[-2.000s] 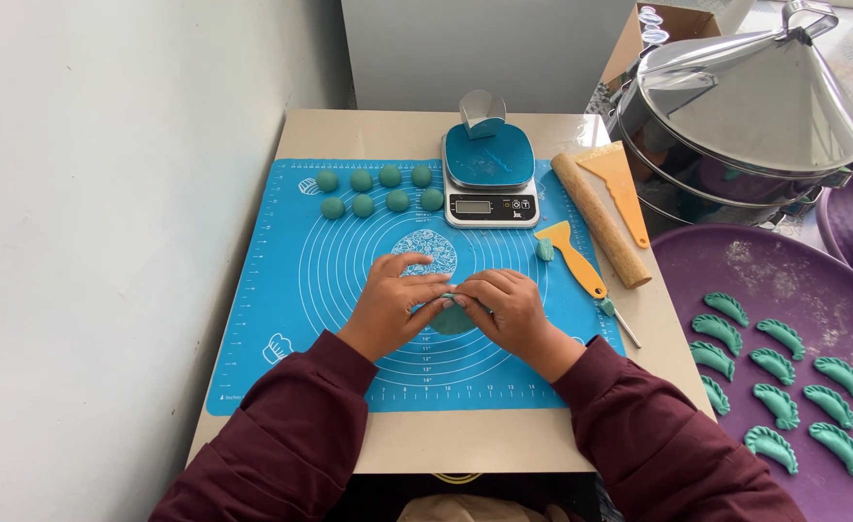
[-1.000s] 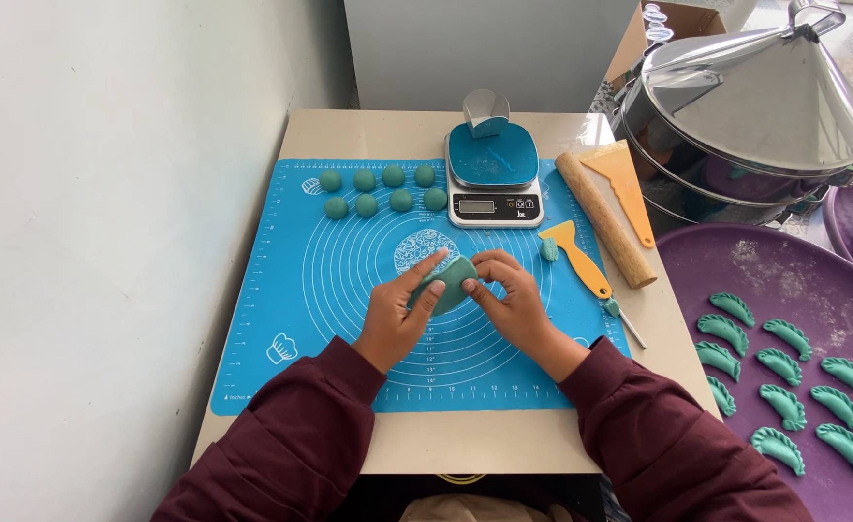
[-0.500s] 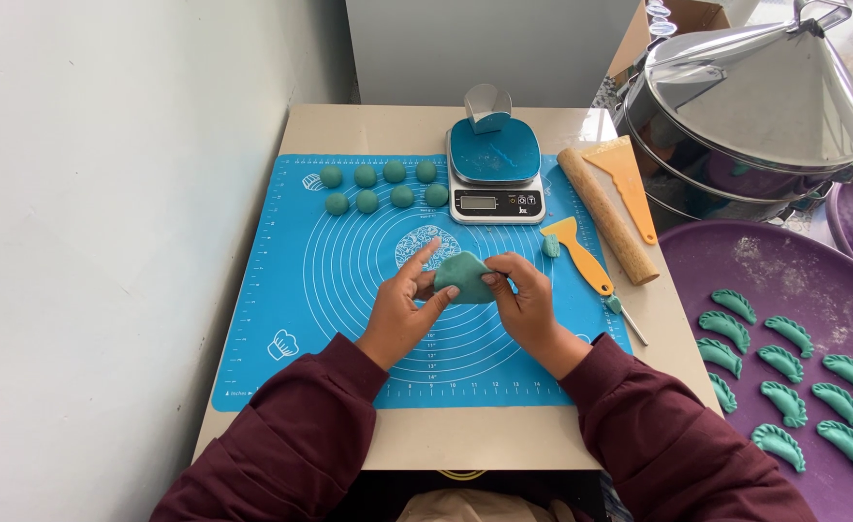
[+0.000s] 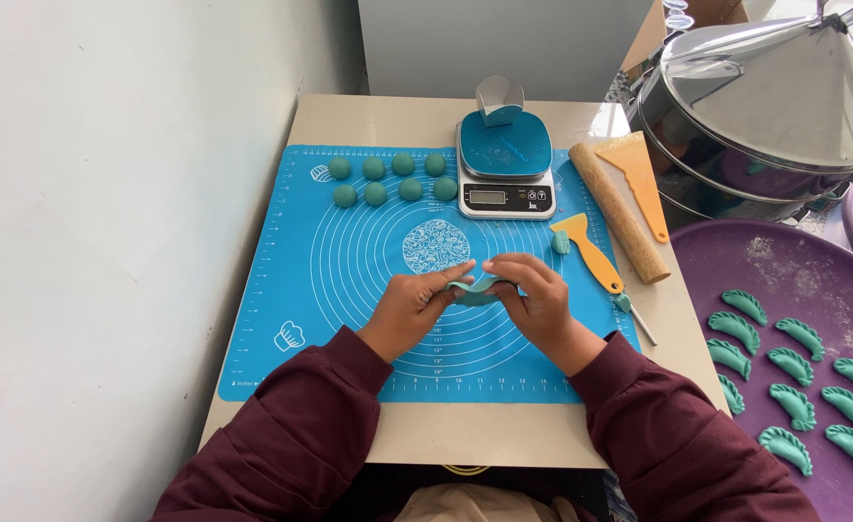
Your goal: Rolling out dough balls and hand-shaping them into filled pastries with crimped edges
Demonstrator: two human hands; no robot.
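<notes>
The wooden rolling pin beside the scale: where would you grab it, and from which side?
Probably around its middle, coming from above. The rolling pin lies flat and slanted on the table, between two orange scrapers: the wide one and the handled one. Its near end sits close to the purple tray, so close the fingers across its width.

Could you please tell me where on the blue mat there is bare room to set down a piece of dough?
The blue mat is bare on its left side, below the dough balls, and along its near edge. The middle is taken by the left hand and right hand pinching a dough piece. The right edge, by the yellow scraper, is crowded.
</notes>
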